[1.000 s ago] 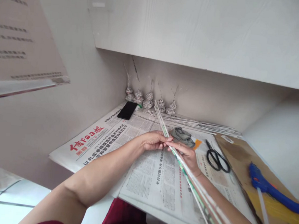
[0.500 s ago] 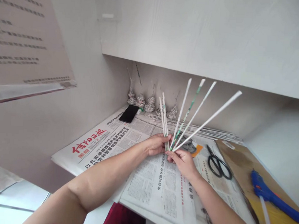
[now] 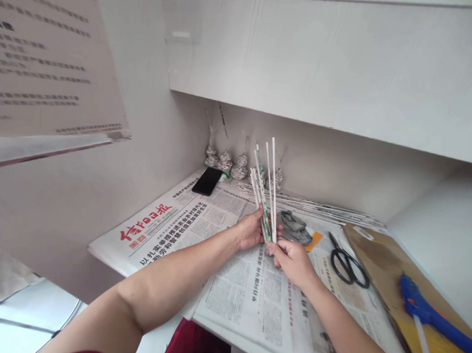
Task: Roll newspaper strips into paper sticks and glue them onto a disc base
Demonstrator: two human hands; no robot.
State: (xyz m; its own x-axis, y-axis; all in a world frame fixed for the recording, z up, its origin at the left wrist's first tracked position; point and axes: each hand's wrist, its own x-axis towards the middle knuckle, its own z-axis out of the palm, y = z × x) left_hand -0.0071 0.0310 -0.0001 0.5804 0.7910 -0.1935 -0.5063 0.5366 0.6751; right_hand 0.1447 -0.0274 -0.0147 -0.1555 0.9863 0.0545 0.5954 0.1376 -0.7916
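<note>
Several thin rolled paper sticks (image 3: 274, 192) stand nearly upright between my two hands above the newspaper-covered table. Most are white, and one has green patches. Around their lower part my left hand (image 3: 252, 229) is closed, with its thumb laid along the sticks. At their bottom ends my right hand (image 3: 289, 257) pinches them between thumb and fingers. The upper ends lean slightly left and stay fairly close together. Part of the bundle's base is hidden by my fingers.
Newspaper (image 3: 228, 298) covers the table. Black scissors (image 3: 348, 266) and a blue glue gun (image 3: 424, 305) on cardboard (image 3: 369, 248) lie right. A black phone (image 3: 207, 181), woven gourd shapes (image 3: 240, 167) and loose paper sticks (image 3: 318, 207) sit at the back under an overhanging panel (image 3: 315, 64).
The sticks, fanned out wide to the right before, are now gathered into a narrow upright bunch. My left hand has closed further round them. The view has shifted slightly.
</note>
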